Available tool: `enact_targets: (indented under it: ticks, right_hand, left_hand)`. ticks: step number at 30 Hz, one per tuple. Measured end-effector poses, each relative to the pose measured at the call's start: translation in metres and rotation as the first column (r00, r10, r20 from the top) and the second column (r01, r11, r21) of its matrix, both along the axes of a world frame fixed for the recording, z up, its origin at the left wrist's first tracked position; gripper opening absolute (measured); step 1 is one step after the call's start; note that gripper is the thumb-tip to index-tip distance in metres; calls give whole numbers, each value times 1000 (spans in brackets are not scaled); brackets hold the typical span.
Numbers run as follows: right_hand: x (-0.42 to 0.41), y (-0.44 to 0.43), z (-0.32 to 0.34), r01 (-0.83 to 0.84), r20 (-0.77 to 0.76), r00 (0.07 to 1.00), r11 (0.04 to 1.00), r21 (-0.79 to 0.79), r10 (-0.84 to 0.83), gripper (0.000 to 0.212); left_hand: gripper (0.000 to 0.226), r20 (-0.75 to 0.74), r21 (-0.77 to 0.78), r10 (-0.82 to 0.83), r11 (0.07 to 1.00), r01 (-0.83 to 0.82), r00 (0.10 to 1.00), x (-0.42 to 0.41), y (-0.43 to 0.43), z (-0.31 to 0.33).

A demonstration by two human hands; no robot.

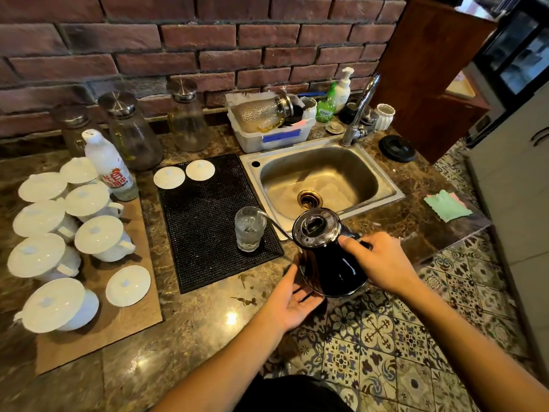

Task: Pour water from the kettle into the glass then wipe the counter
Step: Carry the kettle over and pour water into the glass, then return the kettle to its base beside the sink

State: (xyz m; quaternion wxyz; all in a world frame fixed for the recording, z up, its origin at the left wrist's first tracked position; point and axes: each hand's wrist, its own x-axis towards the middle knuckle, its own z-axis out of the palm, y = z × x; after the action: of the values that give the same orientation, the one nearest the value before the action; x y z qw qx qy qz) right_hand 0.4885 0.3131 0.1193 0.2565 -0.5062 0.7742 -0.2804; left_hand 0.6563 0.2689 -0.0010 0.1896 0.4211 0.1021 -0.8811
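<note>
A black gooseneck kettle [325, 251] is tilted to the left above the counter edge. Its thin spout tip reaches over the rim of a clear glass [249, 228] that stands on the black rubber mat [205, 221]. Water shows inside the glass. My right hand [380, 263] grips the kettle's handle from the right. My left hand [292, 301] lies open, palm up, under the kettle's base and touches it. A green cloth [447, 205] lies on the marble counter [202, 322] at the right of the sink.
A steel sink [320, 176] with tap sits behind the kettle. White lidded cups [98, 236] crowd a brown board at left. Glass jars, a white bottle [108, 165] and a dish rack [273, 123] line the brick wall. A black kettle base [396, 147] sits right of the sink.
</note>
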Motion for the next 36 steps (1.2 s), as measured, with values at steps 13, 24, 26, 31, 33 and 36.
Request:
enact_targets:
  ticks: [13,24,26,31,33,36]
  right_hand:
    - [6,13,-11,48,74,996,996,-71,-43,51]
    - [-36,26,-5,86,236,971,976,-200,-37,61]
    - [-44,25,1,85,232,972,970,-229,-30,66]
    - [-93,38,31,148,252,965,944,-294,-73,69]
    - [-116,45,44,185,276,956,931,-314,-97,68]
    - [-150,53,66,224,307,945,913,-342,-117,63]
  left_hand:
    - [72,65,-83,-47,995,53,997,10,4,2]
    - [72,60,-102,-15,995,22,998,-24,-9,36]
    - [67,29,-111,-10,994,13,1000,-31,-14,42]
    - [62,-36,-187,-55,981,47,998,-75,-11,64]
    - [69,-55,-199,-68,978,55,996,-96,-8,77]
    - [51,-107,-240,-110,967,82,988,-127,-3,96]
